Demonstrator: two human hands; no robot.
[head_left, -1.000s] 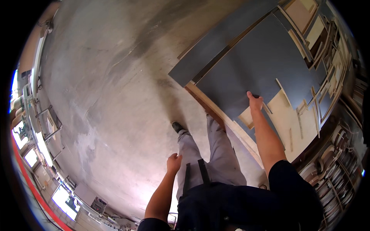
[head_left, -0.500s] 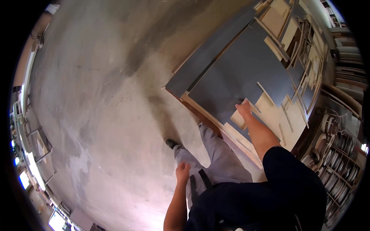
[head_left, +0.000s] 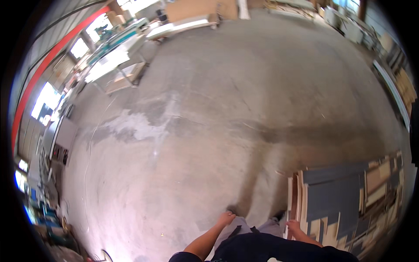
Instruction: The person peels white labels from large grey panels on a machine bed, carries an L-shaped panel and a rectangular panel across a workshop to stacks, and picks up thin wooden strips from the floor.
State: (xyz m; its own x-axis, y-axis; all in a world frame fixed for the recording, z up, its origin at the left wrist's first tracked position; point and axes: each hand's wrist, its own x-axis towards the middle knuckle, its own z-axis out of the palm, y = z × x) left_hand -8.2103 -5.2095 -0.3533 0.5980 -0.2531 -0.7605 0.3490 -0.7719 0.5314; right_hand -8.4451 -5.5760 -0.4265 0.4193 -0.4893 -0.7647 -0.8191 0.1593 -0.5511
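Observation:
My left hand (head_left: 227,217) hangs in front of my left thigh, its fingers loosely curled, with nothing visible in it. At the near left edge of a stack of dark grey boards (head_left: 334,196), my right hand (head_left: 293,225) is held low with the fingers drawn in. No piece shows in it, and whether it touches the stack's edge I cannot tell. Pale wood offcuts (head_left: 329,229) lie on the boards to the right of that hand. Brown and pale layers (head_left: 295,196) show along the stack's left side.
Concrete floor (head_left: 196,161) stretches ahead and left. A metal-framed table (head_left: 109,72) stands at the far left, near a low cart (head_left: 179,28) with pale panels. A long light-coloured beam (head_left: 393,94) lies at the far right. A thin cable (head_left: 89,148) runs along the floor at left.
My view has swung left and up, so the stack now sits at the lower right. My right hand has drawn back from the offcuts to the stack's near left edge.

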